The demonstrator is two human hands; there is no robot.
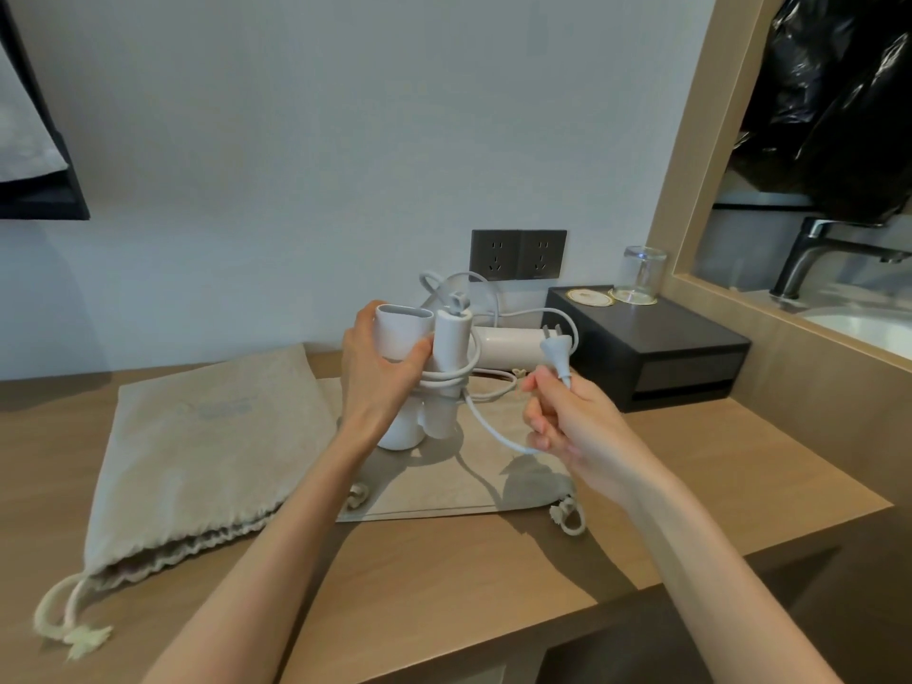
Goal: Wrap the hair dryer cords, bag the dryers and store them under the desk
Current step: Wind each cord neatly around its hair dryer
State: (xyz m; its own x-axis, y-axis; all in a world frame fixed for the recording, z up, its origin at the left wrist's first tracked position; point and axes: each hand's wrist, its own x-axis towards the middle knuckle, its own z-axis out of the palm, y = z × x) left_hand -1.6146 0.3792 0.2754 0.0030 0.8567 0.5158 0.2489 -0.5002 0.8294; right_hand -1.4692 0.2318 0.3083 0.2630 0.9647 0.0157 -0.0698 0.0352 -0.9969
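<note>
Slack threatens the wrap: left hand [375, 382] grips the dryer [402, 333] mid-frame, right hand [572, 431] pinches the cord [481, 419] near its plug [552, 349]. Easing tension could loosen the loops.

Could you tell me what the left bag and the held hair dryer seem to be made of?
The bag looks like coarse beige woven cloth, perhaps linen: matte, softly creased, gathered mouth. The hair dryer looks like smooth matte white plastic, with rounded moulded edges.
</note>
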